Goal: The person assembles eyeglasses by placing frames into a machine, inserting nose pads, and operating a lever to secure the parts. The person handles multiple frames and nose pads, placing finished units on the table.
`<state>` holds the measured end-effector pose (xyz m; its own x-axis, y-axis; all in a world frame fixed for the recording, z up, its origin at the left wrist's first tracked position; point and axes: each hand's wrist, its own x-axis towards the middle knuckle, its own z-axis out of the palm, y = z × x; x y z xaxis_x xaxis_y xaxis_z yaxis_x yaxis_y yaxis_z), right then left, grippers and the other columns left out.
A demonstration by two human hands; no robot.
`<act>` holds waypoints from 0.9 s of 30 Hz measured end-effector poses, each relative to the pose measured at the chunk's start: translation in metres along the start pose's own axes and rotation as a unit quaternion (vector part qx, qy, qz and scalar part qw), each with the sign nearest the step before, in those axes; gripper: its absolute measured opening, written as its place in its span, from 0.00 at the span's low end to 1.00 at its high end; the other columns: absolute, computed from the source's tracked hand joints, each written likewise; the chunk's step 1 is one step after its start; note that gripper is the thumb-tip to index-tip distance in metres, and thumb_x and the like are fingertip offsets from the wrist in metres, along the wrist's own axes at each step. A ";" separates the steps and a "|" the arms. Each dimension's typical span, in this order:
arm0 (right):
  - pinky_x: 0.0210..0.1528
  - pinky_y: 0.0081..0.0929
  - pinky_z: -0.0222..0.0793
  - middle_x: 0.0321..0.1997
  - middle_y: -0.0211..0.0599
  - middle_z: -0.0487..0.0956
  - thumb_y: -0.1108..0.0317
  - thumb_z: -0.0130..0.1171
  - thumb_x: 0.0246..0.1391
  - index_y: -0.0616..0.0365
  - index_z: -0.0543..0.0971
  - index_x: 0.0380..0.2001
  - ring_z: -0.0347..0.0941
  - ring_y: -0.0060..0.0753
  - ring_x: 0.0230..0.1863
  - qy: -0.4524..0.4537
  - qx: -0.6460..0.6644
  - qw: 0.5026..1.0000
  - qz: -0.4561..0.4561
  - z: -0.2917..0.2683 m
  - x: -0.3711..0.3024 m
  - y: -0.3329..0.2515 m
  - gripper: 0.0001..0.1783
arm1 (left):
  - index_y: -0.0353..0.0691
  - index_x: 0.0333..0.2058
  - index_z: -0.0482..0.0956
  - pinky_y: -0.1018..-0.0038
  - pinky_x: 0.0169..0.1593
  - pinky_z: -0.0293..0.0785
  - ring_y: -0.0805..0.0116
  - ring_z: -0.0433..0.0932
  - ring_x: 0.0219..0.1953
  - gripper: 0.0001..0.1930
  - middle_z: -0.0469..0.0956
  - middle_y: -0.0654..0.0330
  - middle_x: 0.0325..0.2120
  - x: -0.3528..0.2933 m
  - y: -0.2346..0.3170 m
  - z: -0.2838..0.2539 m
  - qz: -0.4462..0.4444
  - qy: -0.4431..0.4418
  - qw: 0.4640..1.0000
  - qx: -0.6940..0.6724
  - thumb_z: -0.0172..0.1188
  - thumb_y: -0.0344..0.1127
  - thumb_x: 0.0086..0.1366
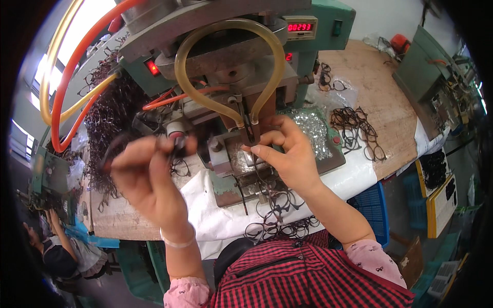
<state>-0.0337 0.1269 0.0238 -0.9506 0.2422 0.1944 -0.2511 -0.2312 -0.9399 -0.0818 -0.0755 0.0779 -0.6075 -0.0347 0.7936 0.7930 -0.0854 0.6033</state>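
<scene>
My left hand (151, 179) is raised left of the machine, smeared by motion, its fingers curled round a dark eyeglass frame (117, 150) that is also blurred. My right hand (295, 156) is at the machine's working point, thumb and forefinger pinched together; whatever lies between them is too small to make out. Just beside those fingertips is the machine's dark narrow head (250, 132), fed by a looped yellowish tube (181, 61). Below it sits a metal fixture block (221, 160). Several dark eyeglass frames (277, 208) lie at the table's near edge, close to my body.
A tray of small shiny metal pieces (310, 131) stands right of the fixture. More eyeglass frames (354, 126) lie on the wooden table (382, 84); a large heap (105, 123) rises at left. A blue basket (377, 205) stands below at right. Another person (61, 251) is at far left.
</scene>
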 end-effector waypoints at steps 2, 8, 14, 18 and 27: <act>0.49 0.22 0.71 0.41 0.38 0.82 0.78 0.64 0.53 0.65 0.69 0.55 0.77 0.23 0.46 0.007 0.035 0.999 -0.003 0.003 -0.001 0.005 0.26 | 0.36 0.41 0.69 0.71 0.33 0.79 0.64 0.79 0.32 0.03 0.76 0.53 0.37 0.009 -0.011 0.008 -0.015 0.054 0.998 -0.014 0.51 0.29 0.73; 0.60 0.30 0.67 0.52 0.44 0.80 0.77 0.60 0.54 0.62 0.69 0.60 0.76 0.38 0.56 -0.036 -0.150 0.985 -0.078 -0.019 -0.020 -0.017 0.29 | 0.37 0.37 0.71 0.68 0.32 0.80 0.62 0.79 0.28 0.03 0.80 0.52 0.33 -0.024 0.005 0.013 0.030 -0.082 0.996 -0.001 0.57 0.27 0.68; 0.60 0.47 0.65 0.57 0.42 0.77 0.69 0.68 0.44 0.56 0.83 0.34 0.65 0.50 0.66 0.132 -0.659 0.731 -0.120 -0.124 -0.011 0.059 0.10 | 0.41 0.34 0.76 0.71 0.32 0.84 0.63 0.82 0.30 0.12 0.84 0.57 0.37 -0.041 -0.003 0.034 0.308 -0.317 0.882 0.165 0.71 0.25 0.53; 0.58 0.41 0.68 0.50 0.40 0.81 0.70 0.69 0.43 0.57 0.83 0.29 0.73 0.49 0.57 0.152 -0.552 0.810 -0.127 -0.125 -0.001 0.054 0.08 | 0.41 0.33 0.76 0.72 0.34 0.85 0.67 0.82 0.31 0.12 0.84 0.57 0.38 -0.048 -0.017 0.035 0.355 -0.315 0.865 0.160 0.72 0.28 0.52; 0.51 0.26 0.72 0.43 0.41 0.84 0.75 0.59 0.59 0.62 0.84 0.42 0.79 0.33 0.47 0.171 -0.427 0.884 -0.084 -0.137 -0.006 0.059 0.10 | 0.42 0.30 0.76 0.65 0.53 0.82 0.70 0.80 0.33 0.08 0.82 0.58 0.43 -0.073 -0.022 0.032 0.314 -0.253 0.899 0.171 0.68 0.31 0.56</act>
<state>-0.0173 0.2409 -0.0715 -0.7651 0.5108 0.3920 -0.0149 0.5946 -0.8039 -0.0529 -0.0396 0.0092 -0.0052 0.4953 0.8687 0.9926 0.1077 -0.0555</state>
